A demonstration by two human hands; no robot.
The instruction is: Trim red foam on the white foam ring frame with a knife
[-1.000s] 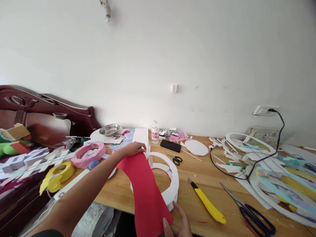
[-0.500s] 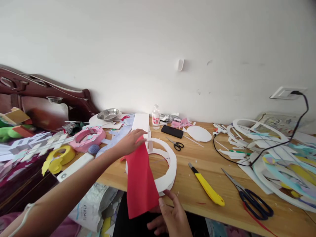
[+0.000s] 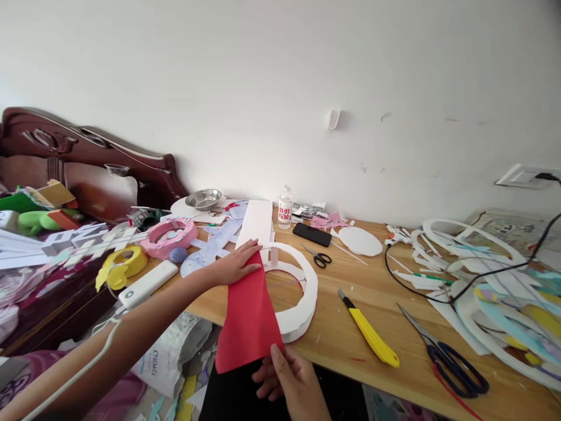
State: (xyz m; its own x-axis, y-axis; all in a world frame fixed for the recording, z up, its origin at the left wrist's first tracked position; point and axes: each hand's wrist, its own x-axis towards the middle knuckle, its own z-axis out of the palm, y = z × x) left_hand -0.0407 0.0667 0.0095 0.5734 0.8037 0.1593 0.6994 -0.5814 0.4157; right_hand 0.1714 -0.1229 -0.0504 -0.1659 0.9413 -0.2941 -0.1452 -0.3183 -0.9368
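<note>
A red sheet [image 3: 249, 324], of paper or thin foam, drapes over the left side of a white ring [image 3: 309, 286] and hangs past the table's front edge. My left hand [image 3: 236, 264] lies flat on the sheet's upper end, fingers stretched toward the ring. At the lower right corner my right hand [image 3: 293, 377] pinches the sheet between thumb and fingers; its other fingers are partly hidden beneath. The ring has a second layer below, joined by short upright strips. Right of it lie a yellow utility knife [image 3: 372, 336] and small black scissors [image 3: 319, 257].
Large dark-handled scissors [image 3: 451, 356] lie at right, near a corded white glue gun [image 3: 398, 237] and piled white rings [image 3: 473, 234]. A bottle [image 3: 285, 207], a black phone [image 3: 312, 234] and a white disc [image 3: 360, 241] stand behind. Yellow tape [image 3: 135, 260] and a white power bank [image 3: 149, 283] are at left.
My left hand has come down flatter onto the sheet's upper end. The sheet's lower end has swung left and up, while my right hand has closed on its corner. The view has shifted left.
</note>
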